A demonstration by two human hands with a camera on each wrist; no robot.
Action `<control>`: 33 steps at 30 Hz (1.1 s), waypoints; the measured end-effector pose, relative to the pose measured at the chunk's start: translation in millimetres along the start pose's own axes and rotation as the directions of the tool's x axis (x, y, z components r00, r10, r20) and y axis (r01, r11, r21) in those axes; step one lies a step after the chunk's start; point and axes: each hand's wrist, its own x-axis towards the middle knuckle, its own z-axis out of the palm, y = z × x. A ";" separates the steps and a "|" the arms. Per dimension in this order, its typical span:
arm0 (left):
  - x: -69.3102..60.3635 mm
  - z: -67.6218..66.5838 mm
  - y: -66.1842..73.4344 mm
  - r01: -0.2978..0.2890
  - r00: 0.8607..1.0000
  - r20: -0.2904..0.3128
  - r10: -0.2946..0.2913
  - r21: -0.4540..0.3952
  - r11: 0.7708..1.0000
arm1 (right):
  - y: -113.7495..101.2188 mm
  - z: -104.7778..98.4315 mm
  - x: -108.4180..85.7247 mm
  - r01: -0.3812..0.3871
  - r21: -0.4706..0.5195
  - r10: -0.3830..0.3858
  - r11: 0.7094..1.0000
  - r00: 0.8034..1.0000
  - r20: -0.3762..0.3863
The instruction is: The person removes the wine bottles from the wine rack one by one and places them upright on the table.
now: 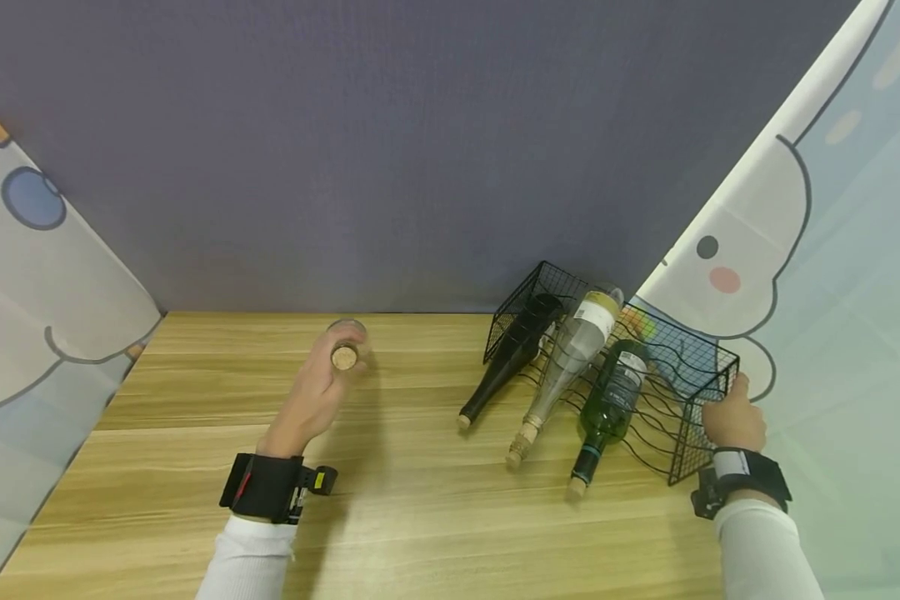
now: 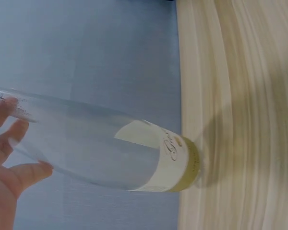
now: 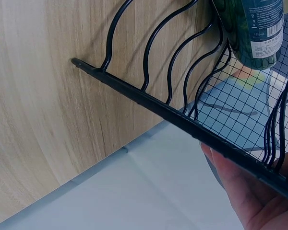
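- The held bottle [image 2: 105, 143] is left of centre in the head view, in the left hand [image 1: 317, 398], which is much the nearer one to it.
- Left fingers: bent round the glass above the label [image 2: 170, 155], with the thumb on the other side; a narrow grip set by the bottle's girth.
- Its long axis is close to upright: the cork [image 1: 344, 358] faces the head camera, and the base is at the table [image 1: 412, 542], though whether it touches the wood I cannot tell.
- The wire rack [image 3: 173, 120] lies right of those fingers, well apart, at centre right of the head view.
- In it, the dark bottle [image 1: 516, 342], clear bottle [image 1: 576, 354] and green bottle [image 1: 617, 390] lie slanted, corks toward the lower left; the held bottle's upright axis stands across that slant.
- Right of the green bottle, bare wavy wires run to the rack's end.
- The right hand [image 1: 735, 418] grips that end, its fingers closed on the frame, far from the held bottle.
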 end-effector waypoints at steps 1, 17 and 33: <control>0.2 -0.6 0.9 0.015 1.000 -0.001 -0.015 -0.006 1.000 | -0.6 -0.1 0.0 -0.002 -0.001 0.002 1.000 1.000 -0.003; 1.5 -6.1 13.9 0.030 0.980 -0.198 -0.029 0.001 1.000 | -2.1 -0.4 -3.9 0.003 -0.002 -0.003 1.000 1.000 -0.001; 11.9 -10.2 33.3 0.098 0.948 -0.305 -0.087 0.020 0.995 | -5.4 -1.8 -4.6 -0.012 0.000 0.012 1.000 1.000 -0.001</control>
